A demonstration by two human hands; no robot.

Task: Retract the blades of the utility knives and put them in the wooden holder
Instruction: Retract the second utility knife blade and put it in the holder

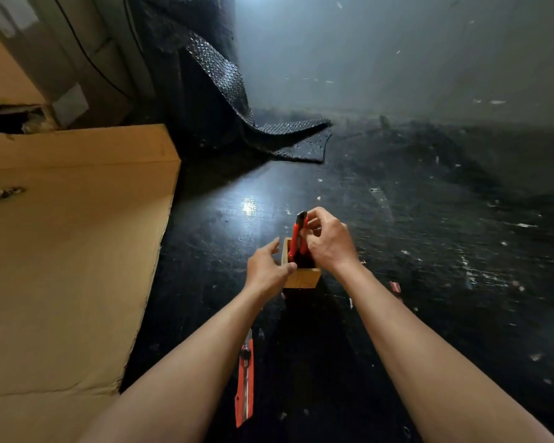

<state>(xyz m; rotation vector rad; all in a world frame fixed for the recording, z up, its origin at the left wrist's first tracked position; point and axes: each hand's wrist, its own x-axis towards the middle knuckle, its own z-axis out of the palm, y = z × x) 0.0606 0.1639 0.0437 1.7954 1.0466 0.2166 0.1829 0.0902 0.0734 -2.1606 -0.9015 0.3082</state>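
A small square wooden holder (303,279) stands on the dark floor in the middle of the view. A red utility knife (296,236) stands upright in it, its black end pointing up. My right hand (328,241) pinches that knife near its top. My left hand (267,271) rests against the holder's left side, thumb on its near rim and fingers spread. A second red utility knife (245,383) lies flat on the floor close to me, beside my left forearm, with its blade showing at the far end.
A large cardboard box (71,251) fills the left side. A roll of dark bubble wrap (224,81) unrolls onto the floor behind. Paper scraps and a small red piece (395,287) are scattered over the black floor on the right.
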